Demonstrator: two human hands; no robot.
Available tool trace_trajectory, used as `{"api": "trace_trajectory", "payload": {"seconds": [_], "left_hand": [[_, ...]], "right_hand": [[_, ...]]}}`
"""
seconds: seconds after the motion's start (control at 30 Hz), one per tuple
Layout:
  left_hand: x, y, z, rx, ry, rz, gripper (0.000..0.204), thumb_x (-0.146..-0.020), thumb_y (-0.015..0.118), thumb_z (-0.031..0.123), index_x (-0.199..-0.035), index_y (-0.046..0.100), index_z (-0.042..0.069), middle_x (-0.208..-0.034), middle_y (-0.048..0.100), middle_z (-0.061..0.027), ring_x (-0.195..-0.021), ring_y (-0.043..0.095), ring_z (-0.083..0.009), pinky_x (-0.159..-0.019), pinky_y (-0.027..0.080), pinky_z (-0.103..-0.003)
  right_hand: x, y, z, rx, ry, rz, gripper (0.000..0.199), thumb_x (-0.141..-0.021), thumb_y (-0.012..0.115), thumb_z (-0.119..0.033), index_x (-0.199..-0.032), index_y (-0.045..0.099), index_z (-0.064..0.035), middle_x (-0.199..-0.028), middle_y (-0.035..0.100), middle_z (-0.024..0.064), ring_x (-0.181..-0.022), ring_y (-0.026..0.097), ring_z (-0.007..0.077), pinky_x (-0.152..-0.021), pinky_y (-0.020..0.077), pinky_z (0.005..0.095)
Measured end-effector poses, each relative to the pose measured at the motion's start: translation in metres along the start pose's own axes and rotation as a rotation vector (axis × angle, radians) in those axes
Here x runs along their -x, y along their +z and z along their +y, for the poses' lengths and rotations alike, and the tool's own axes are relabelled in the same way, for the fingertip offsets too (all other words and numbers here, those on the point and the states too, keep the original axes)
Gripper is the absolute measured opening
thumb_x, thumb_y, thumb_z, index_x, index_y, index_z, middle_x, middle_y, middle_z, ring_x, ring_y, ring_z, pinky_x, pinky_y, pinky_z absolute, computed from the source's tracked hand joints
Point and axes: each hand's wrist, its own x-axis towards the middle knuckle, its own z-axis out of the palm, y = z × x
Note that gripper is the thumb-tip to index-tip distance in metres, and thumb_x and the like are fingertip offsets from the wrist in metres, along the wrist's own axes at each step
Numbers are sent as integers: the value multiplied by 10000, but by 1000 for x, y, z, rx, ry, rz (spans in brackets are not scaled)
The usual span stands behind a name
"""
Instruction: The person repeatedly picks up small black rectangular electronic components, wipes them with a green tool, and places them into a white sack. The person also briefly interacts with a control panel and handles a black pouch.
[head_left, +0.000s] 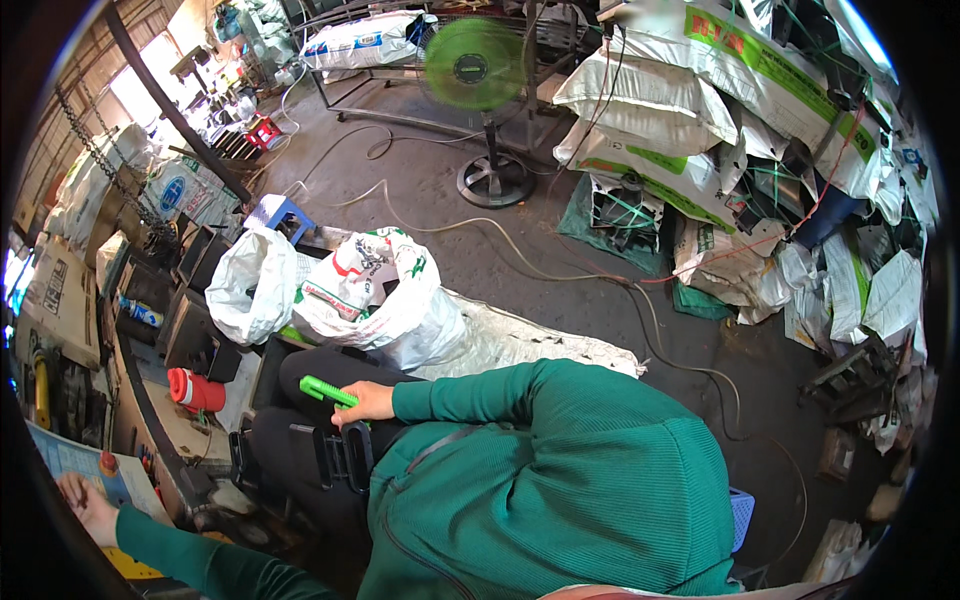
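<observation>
The right hand (368,401) has its fingers around a green utility knife (328,391) over the thigh (335,364); if the blade is bared, slipping could cut. The left hand's (95,511) grip, I cannot tell.

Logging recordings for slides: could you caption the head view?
Right hand holding a green tool beside black rectangular parts, left hand stretched out at the far left, white sacks nearby.
</observation>
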Motion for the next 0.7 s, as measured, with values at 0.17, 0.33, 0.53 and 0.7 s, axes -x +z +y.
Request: {"api": "trace_trajectory", "payload": {"seconds": [0.17, 0.33, 0.53, 0.7], "left_hand": [[80, 147, -147, -1185, -526, 368, 414, -857, 563, 197, -1182, 508, -53, -1129, 544, -143, -949, 540, -198, -841, 422, -332], [137, 256, -275, -874, -713, 260, 354, -880, 595, 181, -1149, 550, -45, -1055, 595, -104, -952, 549, -153, -819, 439, -270], [160, 225, -233, -429, -514, 536, 264, -884, 508, 107, -1113, 500, -24, -885, 607, -78, -744, 577, -140, -680, 462, -252], [189, 164, -219, -1201, -738, 190, 303, -844, 544, 64, -1142, 548, 9, -948, 600, -78, -796, 591, -182, -786, 462, -317]], "right_hand": [[0, 13, -47, 106, -186, 240, 248, -795, 672, -303, -852, 583, -79, -737, 639, 51, -683, 623, 174, -623, 486, 304], [15, 44, -88, 549, -392, 169, 271, -737, 668, -281, -869, 561, -70, -718, 627, 129, -687, 618, 331, -647, 485, 414], [27, 39, -103, 605, -543, -199, 632, -687, 743, -426, -1147, 552, -38, -1146, 565, 151, -1110, 484, 324, -935, 389, 410], [7, -21, -40, 1078, -254, -577, 897, -540, 822, -425, -1308, 456, -139, -1288, 514, 78, -1268, 375, 351, -965, 313, 450]]}}
